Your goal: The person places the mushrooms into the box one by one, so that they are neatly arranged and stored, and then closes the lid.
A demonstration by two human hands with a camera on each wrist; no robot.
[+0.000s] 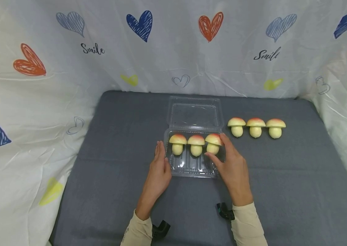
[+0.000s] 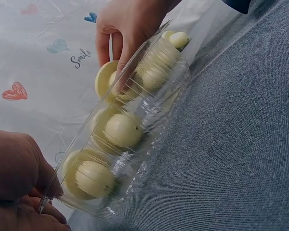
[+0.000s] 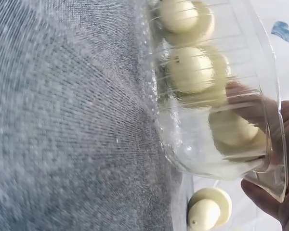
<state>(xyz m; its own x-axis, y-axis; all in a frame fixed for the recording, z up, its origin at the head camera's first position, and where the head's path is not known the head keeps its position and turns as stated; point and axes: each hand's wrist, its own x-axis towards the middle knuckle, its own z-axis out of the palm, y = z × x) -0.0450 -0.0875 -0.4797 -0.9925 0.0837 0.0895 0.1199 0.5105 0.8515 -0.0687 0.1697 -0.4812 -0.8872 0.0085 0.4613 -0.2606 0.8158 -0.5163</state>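
On my head feed, the person's R hand point(image 1: 235, 174) pinches the third mushroom point(image 1: 213, 141) b/w thumb and fingers, at the R end of a clear plastic box point(image 1: 191, 176). I make it tilted a bit; from the L wrist cam I see part of its cap above the box rim, and from the R wrist cam it shows higher than its neighbours, thru the wall. Can't tell if its stem touches anything inside.

L hand point(image 1: 159, 171) has its fingers straight and close together, along the box's L edge, touching it. Can't tell from here how firmly it presses.

Inside the box I get two more: the left mushroom point(image 1: 177, 143) and the middle mushroom point(image 1: 196, 145), side by side, caps twd the hinge. The lid point(image 1: 195, 114) is folded back flat, away from the person. Box sits on a grey cloth point(image 1: 115, 188).

To the R of the lid I count three more in a row on the cloth, the loose mushrooms point(image 1: 255, 127), caps pointing away too, all yellowish w/ reddish tops. Behind: a white curtain point(image 1: 170, 51) w/ hearts & "Smile" printed on it. Both sleeves point(image 1: 247, 223) are beige, w/ a black wrist cam point(image 1: 161, 230) at each cuff.
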